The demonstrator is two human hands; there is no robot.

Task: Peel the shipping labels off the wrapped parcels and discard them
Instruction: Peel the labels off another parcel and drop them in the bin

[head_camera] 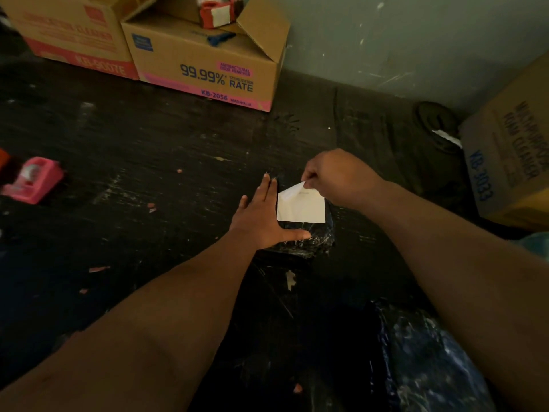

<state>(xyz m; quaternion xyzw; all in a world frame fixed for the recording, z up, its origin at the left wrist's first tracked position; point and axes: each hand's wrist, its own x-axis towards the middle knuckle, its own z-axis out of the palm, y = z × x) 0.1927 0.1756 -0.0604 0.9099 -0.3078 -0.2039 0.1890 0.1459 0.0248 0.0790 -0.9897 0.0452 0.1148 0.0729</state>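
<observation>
A small parcel [309,242] in shiny black wrap lies on the dark floor in the middle of the view. A white shipping label [300,208] sits on top of it, its far corner lifted off the wrap. My right hand [335,176] pinches that lifted corner from the far right. My left hand [264,218] lies flat with straight fingers along the parcel's left side, thumb stretched across its near edge, pressing it down.
Two open cardboard boxes [208,66] stand at the back left, one holding a red wrapped item [217,13]. A pink tape dispenser [35,179] lies at the left. Another carton [511,156] stands at the right. A large wrapped bundle [430,358] lies near me.
</observation>
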